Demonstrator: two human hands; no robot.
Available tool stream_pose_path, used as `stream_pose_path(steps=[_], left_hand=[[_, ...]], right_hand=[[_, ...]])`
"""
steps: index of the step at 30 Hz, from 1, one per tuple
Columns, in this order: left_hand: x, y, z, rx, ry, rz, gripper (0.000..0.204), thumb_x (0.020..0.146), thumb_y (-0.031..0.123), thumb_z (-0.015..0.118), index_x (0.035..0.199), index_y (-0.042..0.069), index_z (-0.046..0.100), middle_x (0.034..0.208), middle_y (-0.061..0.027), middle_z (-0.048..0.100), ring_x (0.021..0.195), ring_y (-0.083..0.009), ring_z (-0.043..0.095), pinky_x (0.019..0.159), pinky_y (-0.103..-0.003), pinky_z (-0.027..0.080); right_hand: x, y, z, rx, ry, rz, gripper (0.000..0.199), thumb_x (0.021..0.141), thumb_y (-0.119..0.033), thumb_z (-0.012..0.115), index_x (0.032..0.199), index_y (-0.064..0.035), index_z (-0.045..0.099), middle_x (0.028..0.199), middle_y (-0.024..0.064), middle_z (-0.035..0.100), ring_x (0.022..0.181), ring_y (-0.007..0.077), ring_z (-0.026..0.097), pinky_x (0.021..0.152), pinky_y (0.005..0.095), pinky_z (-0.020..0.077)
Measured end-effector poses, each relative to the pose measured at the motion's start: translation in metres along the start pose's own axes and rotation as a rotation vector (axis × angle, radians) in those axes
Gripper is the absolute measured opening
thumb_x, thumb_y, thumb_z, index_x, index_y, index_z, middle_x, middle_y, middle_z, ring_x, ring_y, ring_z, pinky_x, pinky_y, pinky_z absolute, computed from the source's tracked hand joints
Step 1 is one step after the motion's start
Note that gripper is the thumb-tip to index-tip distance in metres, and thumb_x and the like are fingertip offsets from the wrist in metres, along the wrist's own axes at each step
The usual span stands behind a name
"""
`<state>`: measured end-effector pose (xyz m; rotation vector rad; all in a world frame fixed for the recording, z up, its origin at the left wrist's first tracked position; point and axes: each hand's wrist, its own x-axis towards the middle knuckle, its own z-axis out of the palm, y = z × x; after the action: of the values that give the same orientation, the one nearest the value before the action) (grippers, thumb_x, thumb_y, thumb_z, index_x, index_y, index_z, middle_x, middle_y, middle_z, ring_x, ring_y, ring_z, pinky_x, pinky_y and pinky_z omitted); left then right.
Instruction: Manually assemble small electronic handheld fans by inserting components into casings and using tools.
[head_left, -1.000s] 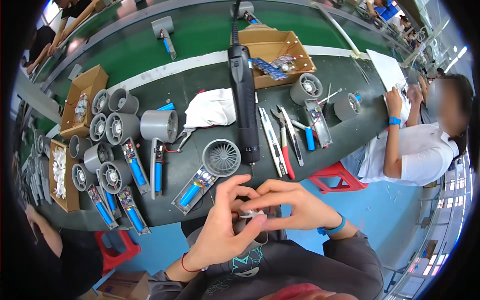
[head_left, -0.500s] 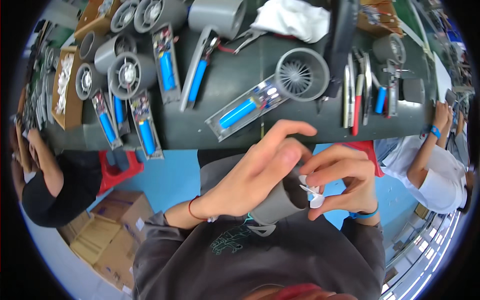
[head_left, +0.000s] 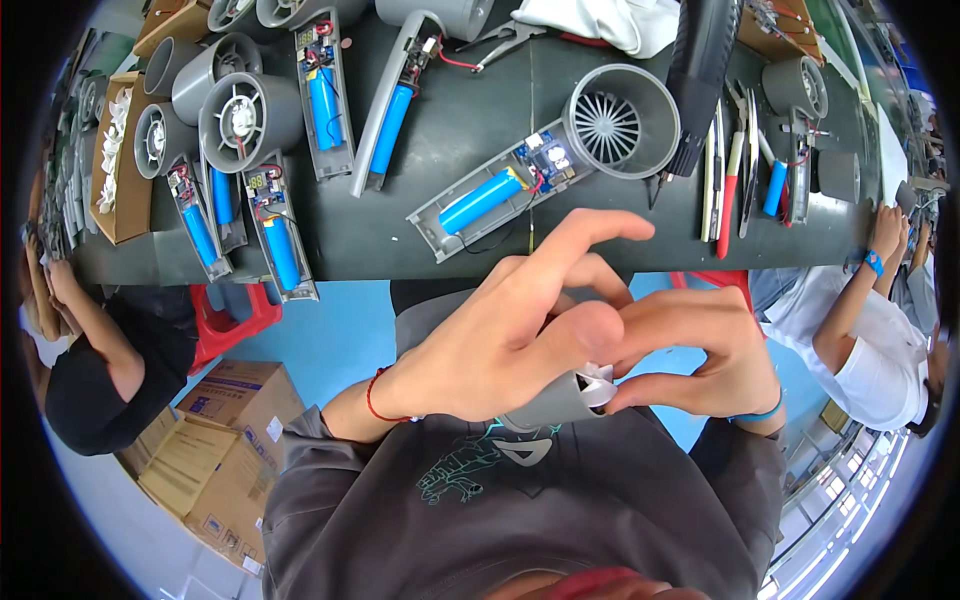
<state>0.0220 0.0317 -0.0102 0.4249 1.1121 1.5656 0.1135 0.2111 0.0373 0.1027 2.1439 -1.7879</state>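
Head — left hand (head_left: 490, 350) holds cylinder (head_left: 550, 406).

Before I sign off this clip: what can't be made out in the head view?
In the head view:
Grey tube: upper part covered by the left hand.
White bladed part: partly hidden by hands and tube; seating unclear.
Right hand: some fingertips hidden behind the left.
White cloth, black power screwdriver: cut off by top edge.

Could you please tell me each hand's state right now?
Left hand: holding a grey plastic cylinder.
Right hand: fingers holding a small white bladed plastic part at the cylinder's mouth.
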Motion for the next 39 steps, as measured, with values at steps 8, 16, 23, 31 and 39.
stream_pose_path(steps=[8, 16, 23, 31, 39], left_hand=[[0.000, 0.005, 0.006, 0.103, 0.063, -0.008, 0.126, 0.062, 0.094, 0.037, 0.138, -0.006, 0.035, 0.096, -0.0158, 0.065, 0.068, -0.0204, 0.066, 0.057, -0.026, 0.048], [-0.007, 0.009, 0.010, 0.094, 0.055, -0.057, 0.130, 0.059, 0.096, 0.034, 0.136, -0.009, 0.034, 0.090, -0.0191, 0.069, 0.071, -0.0216, 0.068, 0.060, -0.029, 0.051], [-0.006, 0.011, 0.010, -0.031, 0.045, -0.136, 0.129, 0.061, 0.096, 0.034, 0.136, -0.009, 0.034, 0.096, -0.0237, 0.067, 0.080, -0.0237, 0.068, 0.070, -0.031, 0.055], [-0.002, 0.003, 0.010, -0.135, 0.023, -0.132, 0.124, 0.064, 0.094, 0.038, 0.133, -0.009, 0.036, 0.124, -0.0219, 0.052, 0.088, -0.0221, 0.065, 0.066, -0.028, 0.053], [-0.001, 0.016, 0.011, 0.039, 0.007, -0.109, 0.114, 0.073, 0.091, 0.027, 0.133, -0.006, 0.038, 0.095, -0.0207, 0.062, 0.071, -0.0187, 0.064, 0.061, -0.023, 0.047]], right_hand=[[-0.006, 0.005, -0.004, -0.187, -0.040, -0.249, 0.021, 0.073, -0.007, 0.077, 0.093, -0.0025, 0.073, 0.100, 0.0097, 0.071, 0.080, 0.0214, 0.069, 0.066, 0.0281, 0.0583], [-0.007, 0.021, 0.002, -0.267, 0.005, -0.520, 0.015, 0.074, -0.004, 0.073, 0.089, -0.0028, 0.073, 0.097, 0.0131, 0.071, 0.070, 0.0190, 0.070, 0.053, 0.0229, 0.0561], [-0.010, 0.026, 0.007, -0.269, 0.047, -0.560, 0.018, 0.072, -0.005, 0.072, 0.090, -0.0038, 0.073, 0.094, 0.0123, 0.071, 0.068, 0.0170, 0.069, 0.048, 0.0193, 0.0526], [-0.009, 0.024, 0.006, -0.481, 0.070, -0.744, 0.020, 0.066, -0.006, 0.076, 0.086, -0.0054, 0.073, 0.084, 0.0124, 0.071, 0.062, 0.0184, 0.068, 0.048, 0.0250, 0.0530], [-0.005, 0.027, 0.005, -0.457, 0.045, -0.742, 0.016, 0.075, -0.004, 0.070, 0.091, -0.0034, 0.072, 0.092, 0.0136, 0.071, 0.072, 0.0158, 0.070, 0.050, 0.0207, 0.0527]])
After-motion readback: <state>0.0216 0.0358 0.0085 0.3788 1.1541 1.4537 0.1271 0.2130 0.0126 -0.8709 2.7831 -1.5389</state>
